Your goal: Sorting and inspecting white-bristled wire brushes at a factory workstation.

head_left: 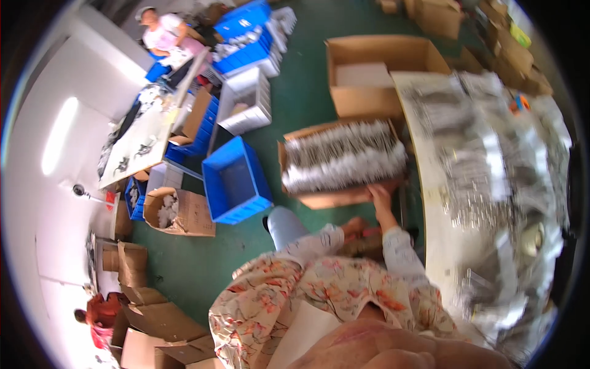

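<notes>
A cardboard box (326, 198) in front of me is packed with rows of white, fluffy-looking pieces and thin metallic-looking parts (344, 150). My right hand (382, 202) reaches to the box's near side, its fingers stretched out against the flap by the right corner. Lower and to the left, my left hand (353, 226) is closed around something beside a red bar-like part (371, 232). The kind of thing it holds is not clear, since fingers and sleeve cover most of it.
A long table (424, 184) on the right bears many plastic-wrapped bundles (473, 172). A blue crate (236, 212) and a cardboard box of white pieces (196, 215) stand left. Behind are a larger open box (362, 101) and a grey crate (246, 120). Two other people are at left.
</notes>
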`<state>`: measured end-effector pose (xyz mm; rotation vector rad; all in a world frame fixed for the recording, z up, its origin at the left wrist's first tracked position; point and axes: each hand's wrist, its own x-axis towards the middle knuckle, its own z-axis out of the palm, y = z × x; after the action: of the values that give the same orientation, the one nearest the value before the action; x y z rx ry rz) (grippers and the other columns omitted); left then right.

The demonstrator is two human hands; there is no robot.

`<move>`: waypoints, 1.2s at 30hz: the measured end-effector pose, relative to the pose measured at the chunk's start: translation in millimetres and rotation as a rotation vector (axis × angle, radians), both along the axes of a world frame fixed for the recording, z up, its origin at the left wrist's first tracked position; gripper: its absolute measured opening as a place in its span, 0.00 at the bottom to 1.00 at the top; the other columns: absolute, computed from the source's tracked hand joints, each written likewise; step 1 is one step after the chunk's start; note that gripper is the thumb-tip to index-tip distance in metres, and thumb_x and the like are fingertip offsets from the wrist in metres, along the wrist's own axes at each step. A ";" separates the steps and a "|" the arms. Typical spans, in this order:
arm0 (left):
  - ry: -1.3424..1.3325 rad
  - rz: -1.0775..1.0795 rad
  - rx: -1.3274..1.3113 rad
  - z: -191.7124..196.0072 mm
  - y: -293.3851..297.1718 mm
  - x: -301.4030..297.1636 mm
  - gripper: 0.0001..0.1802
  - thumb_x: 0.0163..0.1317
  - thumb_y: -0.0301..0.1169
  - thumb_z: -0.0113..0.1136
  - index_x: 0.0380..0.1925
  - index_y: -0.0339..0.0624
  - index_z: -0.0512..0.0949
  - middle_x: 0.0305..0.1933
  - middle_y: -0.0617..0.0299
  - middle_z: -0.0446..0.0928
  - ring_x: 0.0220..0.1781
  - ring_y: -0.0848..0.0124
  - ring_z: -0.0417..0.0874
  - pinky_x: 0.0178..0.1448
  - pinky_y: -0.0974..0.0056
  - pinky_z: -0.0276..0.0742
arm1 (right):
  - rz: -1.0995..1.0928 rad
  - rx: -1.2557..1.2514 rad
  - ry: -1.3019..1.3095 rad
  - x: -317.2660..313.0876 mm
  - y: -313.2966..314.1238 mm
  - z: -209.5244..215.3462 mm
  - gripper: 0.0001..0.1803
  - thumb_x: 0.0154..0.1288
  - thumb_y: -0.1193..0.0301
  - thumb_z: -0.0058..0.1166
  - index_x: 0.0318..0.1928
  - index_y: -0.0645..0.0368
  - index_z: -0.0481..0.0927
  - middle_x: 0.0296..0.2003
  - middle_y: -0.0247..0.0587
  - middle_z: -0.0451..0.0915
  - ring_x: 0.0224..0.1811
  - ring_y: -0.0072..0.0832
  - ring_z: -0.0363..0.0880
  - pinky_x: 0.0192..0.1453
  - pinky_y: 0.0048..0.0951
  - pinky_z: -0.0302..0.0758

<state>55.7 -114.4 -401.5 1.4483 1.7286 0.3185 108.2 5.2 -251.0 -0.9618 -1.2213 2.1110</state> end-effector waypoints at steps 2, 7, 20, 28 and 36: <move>0.579 -0.355 0.377 45.4 13.9 43.1 0.09 0.53 0.30 0.49 0.29 0.47 0.80 0.23 0.57 0.79 0.25 0.61 0.81 0.29 0.56 0.76 | 0.279 0.159 -0.060 0.4 11.0 -0.4 0.07 0.58 0.68 0.55 0.30 0.59 0.78 0.26 0.33 0.77 0.27 0.19 0.73 0.32 0.21 0.70; 0.455 0.079 0.132 119.4 12.3 79.4 0.24 0.56 0.42 0.49 0.52 0.42 0.68 0.51 0.48 0.70 0.49 0.54 0.75 0.52 0.50 0.69 | 0.476 0.862 -0.225 -1.4 -6.2 74.8 0.14 0.56 0.60 0.52 0.32 0.57 0.80 0.24 0.40 0.80 0.25 0.28 0.77 0.31 0.29 0.72; 0.335 -0.177 -0.133 78.7 -18.2 49.5 0.25 0.59 0.45 0.48 0.55 0.47 0.67 0.59 0.54 0.64 0.62 0.58 0.62 0.64 0.58 0.56 | 0.887 1.008 -0.319 32.7 -36.4 140.2 0.10 0.49 0.65 0.51 0.30 0.54 0.82 0.28 0.42 0.81 0.32 0.38 0.79 0.37 0.34 0.74; 0.595 -0.613 0.023 214.7 31.9 129.5 0.19 0.58 0.39 0.51 0.48 0.47 0.74 0.59 0.56 0.67 0.61 0.59 0.66 0.64 0.60 0.60 | 0.169 0.873 -0.201 57.2 7.8 139.3 0.09 0.55 0.65 0.49 0.32 0.49 0.82 0.31 0.42 0.81 0.35 0.39 0.79 0.40 0.36 0.75; 0.051 -0.534 -0.167 332.6 49.2 155.9 0.20 0.59 0.39 0.54 0.51 0.45 0.72 0.56 0.53 0.70 0.58 0.60 0.69 0.62 0.61 0.62 | 0.009 0.912 0.167 107.6 19.1 237.8 0.08 0.53 0.70 0.49 0.30 0.53 0.82 0.30 0.40 0.81 0.33 0.36 0.80 0.40 0.34 0.75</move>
<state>211.6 -65.2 -68.8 1.7309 1.3040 -0.1468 215.8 24.3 -13.2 -0.3503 -1.8198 1.3235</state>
